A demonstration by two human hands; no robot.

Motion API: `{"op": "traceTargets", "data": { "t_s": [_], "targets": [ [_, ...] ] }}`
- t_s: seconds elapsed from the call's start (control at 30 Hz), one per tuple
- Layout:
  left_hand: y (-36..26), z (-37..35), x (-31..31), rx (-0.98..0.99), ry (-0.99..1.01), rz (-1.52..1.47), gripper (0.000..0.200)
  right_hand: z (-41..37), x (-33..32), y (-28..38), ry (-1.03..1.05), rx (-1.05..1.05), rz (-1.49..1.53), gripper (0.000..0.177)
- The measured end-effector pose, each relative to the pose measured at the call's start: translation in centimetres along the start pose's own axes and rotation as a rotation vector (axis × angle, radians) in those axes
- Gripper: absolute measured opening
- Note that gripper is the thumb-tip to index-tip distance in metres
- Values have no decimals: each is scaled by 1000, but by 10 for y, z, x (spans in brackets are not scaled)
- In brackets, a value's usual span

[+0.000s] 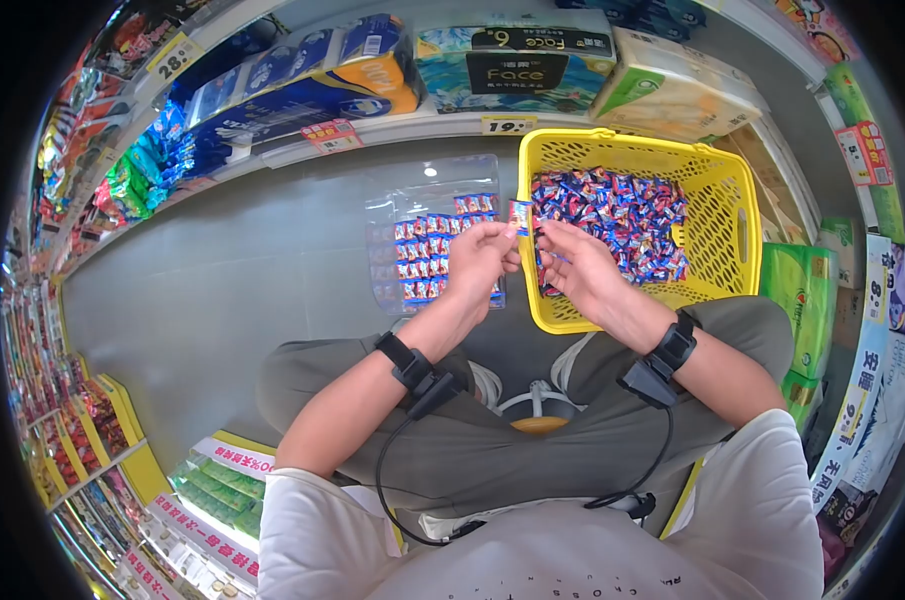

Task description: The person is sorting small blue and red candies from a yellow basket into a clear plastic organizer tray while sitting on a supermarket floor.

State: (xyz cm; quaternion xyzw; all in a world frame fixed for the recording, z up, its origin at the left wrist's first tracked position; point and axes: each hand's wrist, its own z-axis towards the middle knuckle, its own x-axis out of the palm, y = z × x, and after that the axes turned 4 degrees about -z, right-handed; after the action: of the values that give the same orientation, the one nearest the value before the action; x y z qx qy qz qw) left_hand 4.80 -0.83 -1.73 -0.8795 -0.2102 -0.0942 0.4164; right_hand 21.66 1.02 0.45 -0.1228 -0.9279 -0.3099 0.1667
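Between my two hands, over the near-left rim of the basket, is a small wrapped candy [520,216] in blue, white and red. My left hand [480,262] pinches its lower left side between thumb and fingertips. The fingertips of my right hand [584,265] close on its right edge, the other fingers curled loosely. Beneath and left of my left hand lies a clear plastic tray [382,215] with similar candies [422,248] laid in rows, partly hidden by that hand. The yellow basket [737,190] to the right holds a loose heap of the candies [622,215].
Shelves with tissue packs [517,70] and blue paper packs [302,85] run along the far side. Green packs [797,300] stand to the right, snack racks [82,430] to the left. Grey floor [222,260] lies left of the tray. My crossed legs [372,370] border the near side.
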Motion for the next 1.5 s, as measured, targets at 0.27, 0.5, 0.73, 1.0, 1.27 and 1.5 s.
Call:
{"op": "traceTargets", "data": {
  "t_s": [0.27, 0.5, 0.73, 1.0, 1.27, 1.5],
  "targets": [
    [20, 78, -72, 19, -359, 213, 12, 10, -5, -7, -72, 124, 100, 14],
    [64, 169, -139, 68, -609, 401, 17, 3, -3, -3, -50, 171, 115, 8],
    [100, 210, -159, -97, -626, 376, 17, 0, -2, -7, -104, 161, 112, 10],
    [75, 190, -124, -58, -670, 622, 20, 2, -1, -7, -103, 201, 123, 16],
    [57, 176, -118, -96, -656, 967, 27, 2, -3, -8, -94, 210, 112, 18],
    [58, 170, -129, 265, -576, 1122, 23, 2, -2, -7, -103, 208, 101, 17]
  ]
}}
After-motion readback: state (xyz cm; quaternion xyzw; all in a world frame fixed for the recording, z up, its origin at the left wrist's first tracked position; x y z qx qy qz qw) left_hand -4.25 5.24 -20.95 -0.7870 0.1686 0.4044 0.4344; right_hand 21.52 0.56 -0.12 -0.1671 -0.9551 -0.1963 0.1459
